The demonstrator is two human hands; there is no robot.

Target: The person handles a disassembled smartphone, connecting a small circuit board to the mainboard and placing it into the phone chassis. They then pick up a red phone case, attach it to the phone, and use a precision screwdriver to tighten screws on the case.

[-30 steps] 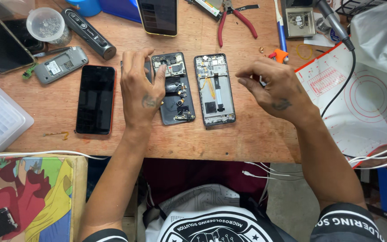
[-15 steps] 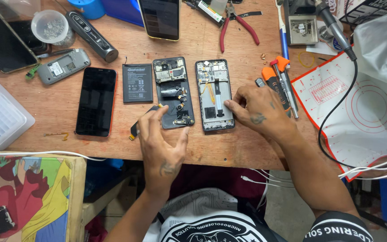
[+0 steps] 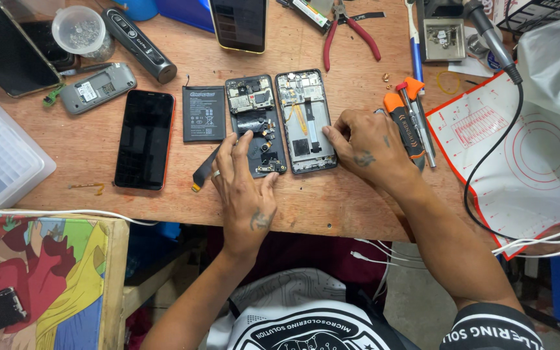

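Our left hand (image 3: 244,188) lies open across the opened phone (image 3: 256,126), hiding its lower edge; our right hand (image 3: 367,146), loosely curled and holding nothing, touches the frame (image 3: 304,120), screwdrivers (image 3: 409,120) just beside.

A dark-screened phone (image 3: 144,139) lies left of a black labelled battery (image 3: 203,114); another blank screen (image 3: 238,24) sits above.

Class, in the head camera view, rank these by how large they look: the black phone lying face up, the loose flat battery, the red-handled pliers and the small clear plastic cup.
1. Black phone, clearly the largest.
2. Flat battery and red-handled pliers: too alike in apparent size to rank.
3. Clear plastic cup, smallest.
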